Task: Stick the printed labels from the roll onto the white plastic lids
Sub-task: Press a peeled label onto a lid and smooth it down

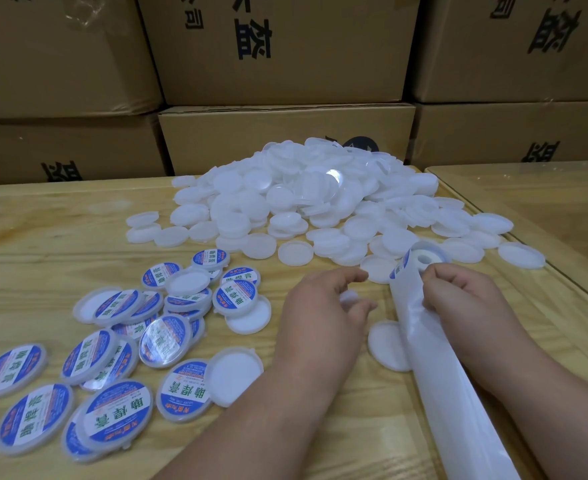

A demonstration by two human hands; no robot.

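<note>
The label (pixel 400 268) now being taken is thin, glossy film, next to weightless and limp, and its glue side will likely grab skin or fold on itself; I would take it by one edge only, just where it lifts off the backing at the roll (pixel 424 261). It shows as a sliver of blue and white at the roll's left side. The right hand (pixel 459 292) has its fingers curled down at the top of the liner (pixel 434 348), pinching at the strip beside the roll, though whether they already hold the label itself I cannot tell. The liner is a slick white ribbon running from the roll toward the viewer, soft and prone to curling.

The left hand (pixel 323 303) has thumb and fingers curled round a bare lid (pixel 349 296), mostly hidden under it. Lids look light, stiff and slightly slippery (shallow discs with a small rim), best held by the rim so the flat top stays free for sticking. Another bare lid (pixel 388 344) lies partly under the liner.

Beyond the hands rises a big pile (pixel 306 199) of unlabelled lids; to the left lie the labelled lids (pixel 119 344), blue-ringed with green print, overlapping loosely. All rest on a wooden table (pixel 43 237), with stacked cartons (pixel 278 50) behind.
</note>
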